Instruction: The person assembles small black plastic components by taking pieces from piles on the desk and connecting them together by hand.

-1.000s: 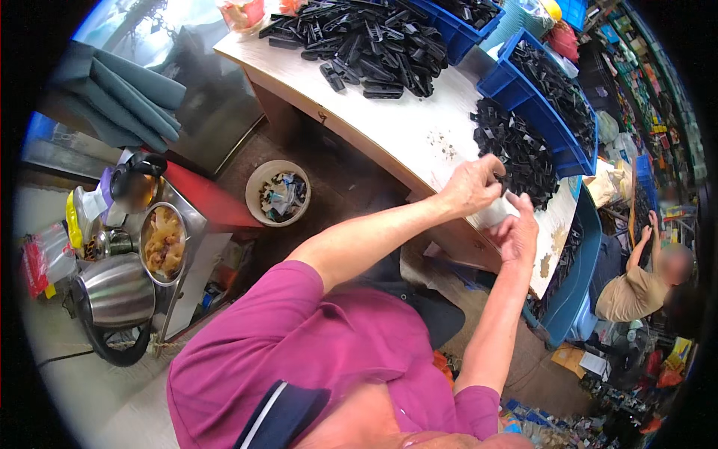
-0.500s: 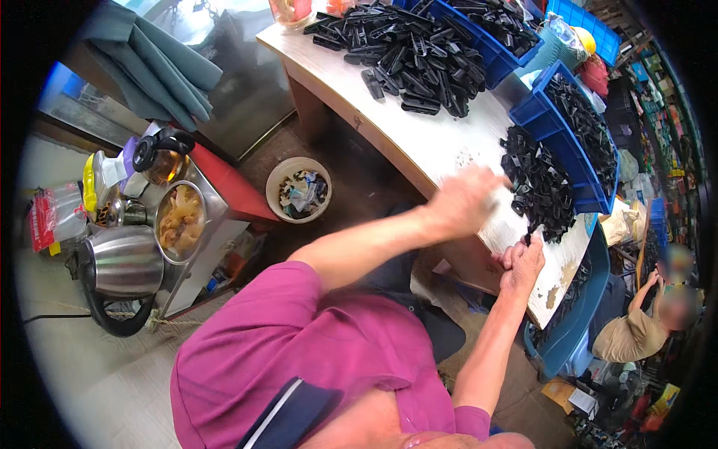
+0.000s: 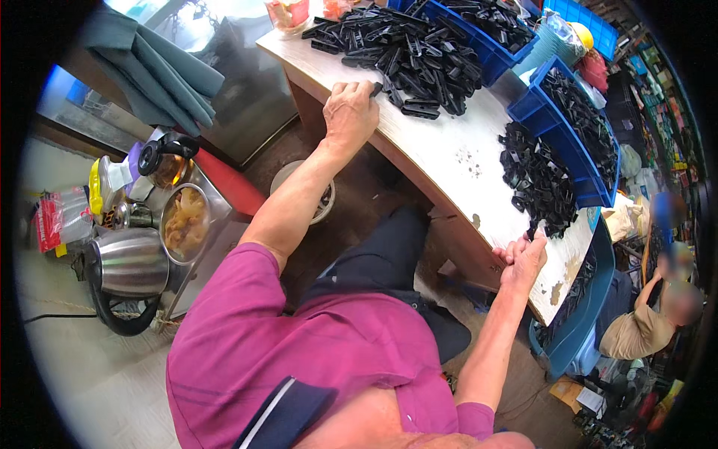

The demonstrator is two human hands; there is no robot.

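The left hand (image 3: 350, 112) is resting at the near edge of a pale, worn wooden worktop (image 3: 456, 161), fingers curled, with the fingertips pinching or touching 1 small black plastic part (image 3: 376, 88); which of the 2 cannot be told. That part is lying at the 7 o'clock edge of a large loose heap of black plastic clips (image 3: 407, 49) occupying the 12 o'clock end of the surface. The right hand (image 3: 523, 258) is sitting at the worktop's 4 o'clock corner, fingers drawn together; whether it is gripping anything cannot be told. Just at its 12 o'clock a second heap of black plastic pieces (image 3: 535, 176) is spreading across the surface, touching an open blue plastic crate (image 3: 576, 123) filled with the same parts. A second blue plastic bin (image 3: 479, 30) is standing at 1 o'clock behind the large heap. The worktop is showing chipped paint and dark specks between the heaps.

At 9 o'clock, below the bench, a stainless steel kettle with black handle (image 3: 127, 266) is sitting beside a round metal bowl of pale food (image 3: 185, 223) and a glass pot with black lid (image 3: 161, 161). Folded grey-green cloths (image 3: 161, 71) are lying at 10 o'clock. At 4 o'clock another person in a tan shirt (image 3: 636, 329) is sitting among crowded shelving.
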